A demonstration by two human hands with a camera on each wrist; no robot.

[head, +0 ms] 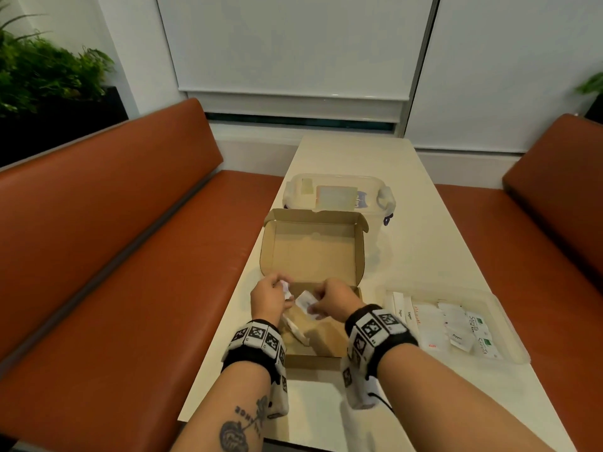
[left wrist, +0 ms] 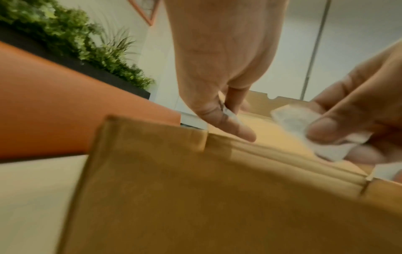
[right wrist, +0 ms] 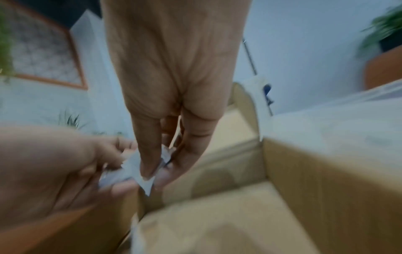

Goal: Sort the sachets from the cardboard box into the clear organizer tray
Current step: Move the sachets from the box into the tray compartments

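Paper, thin and white: the sachets (head: 305, 301) look light, limp and easy to crumple, so I judge a flat pinch at an edge or corner suits them better than a squeeze on the filled middle, which could burst a seam. Both hands hover over the near part of the open cardboard box (head: 311, 252). The right hand (head: 332, 298) pinches one sachet between thumb and forefinger; the left hand (head: 267, 296) curls its fingers round crumpled white sachets. Palms face inward, wrists bent down, hands close together. More sachets (head: 295, 327) lie against the box's left wall. The clear tray (head: 509, 334) sits just right of the box, already holding rows of sorted sachets.
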